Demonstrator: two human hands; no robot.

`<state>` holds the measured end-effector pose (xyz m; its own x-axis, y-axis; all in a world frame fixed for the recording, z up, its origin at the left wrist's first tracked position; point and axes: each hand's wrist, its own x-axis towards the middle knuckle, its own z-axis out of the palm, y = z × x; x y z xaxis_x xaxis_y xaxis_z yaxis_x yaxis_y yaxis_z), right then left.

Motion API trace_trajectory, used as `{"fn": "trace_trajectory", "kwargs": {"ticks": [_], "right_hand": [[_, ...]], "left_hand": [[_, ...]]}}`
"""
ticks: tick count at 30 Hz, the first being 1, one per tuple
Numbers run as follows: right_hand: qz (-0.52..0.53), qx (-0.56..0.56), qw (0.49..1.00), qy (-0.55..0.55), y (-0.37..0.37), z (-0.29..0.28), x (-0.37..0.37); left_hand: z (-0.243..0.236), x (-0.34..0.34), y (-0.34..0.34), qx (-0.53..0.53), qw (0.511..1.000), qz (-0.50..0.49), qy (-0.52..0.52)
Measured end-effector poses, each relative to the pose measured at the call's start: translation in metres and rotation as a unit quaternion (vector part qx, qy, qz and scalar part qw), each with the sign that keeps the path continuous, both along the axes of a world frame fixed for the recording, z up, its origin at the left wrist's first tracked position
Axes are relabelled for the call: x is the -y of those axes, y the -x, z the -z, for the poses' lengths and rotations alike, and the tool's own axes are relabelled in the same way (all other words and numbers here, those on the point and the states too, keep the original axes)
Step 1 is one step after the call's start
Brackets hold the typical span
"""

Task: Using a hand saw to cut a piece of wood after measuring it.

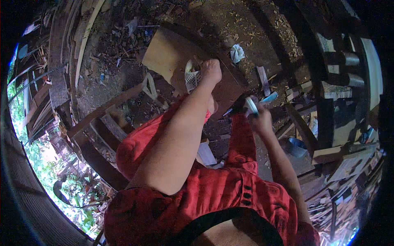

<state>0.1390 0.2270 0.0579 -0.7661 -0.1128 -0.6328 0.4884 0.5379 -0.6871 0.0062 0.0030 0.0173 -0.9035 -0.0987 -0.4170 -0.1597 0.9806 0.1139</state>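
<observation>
My left hand (pixel 210 71) is at upper centre with fingers curled at a pale perforated object (pixel 192 80), resting on or over a brown and tan wooden board (pixel 162 51); its exact grip is partly hidden. My right hand (pixel 260 119), blurred, is closed on a white-and-blue slim object (pixel 251 105), possibly a tool handle, to the right of the board. A blue-and-white item (pixel 269 98) lies just beyond that hand. My red-clothed legs are bent below the board.
Crumpled white material (pixel 237 53) and a wood offcut (pixel 262 80) lie on the littered dirt floor. A dark bucket (pixel 297 147) is at right. Timber beams (pixel 104 106) and planks surround me, with stacked scrap wood lower right and greenery beyond the left side.
</observation>
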Motion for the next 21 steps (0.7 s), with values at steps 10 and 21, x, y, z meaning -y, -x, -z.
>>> {"fn": "trace_trajectory", "kwargs": {"ticks": [10, 21], "right_hand": [[-0.034, 0.071, 0.991, -0.107, 0.011, 0.008, 0.004], [-0.060, 0.002, 0.989, -0.139, -0.047, -0.047, -0.024]], "left_hand": [[0.011, 0.004, -0.003, 0.001, 0.999, 0.007, -0.033], [0.011, 0.005, -0.003, -0.001, 1.000, -0.013, -0.014]]}}
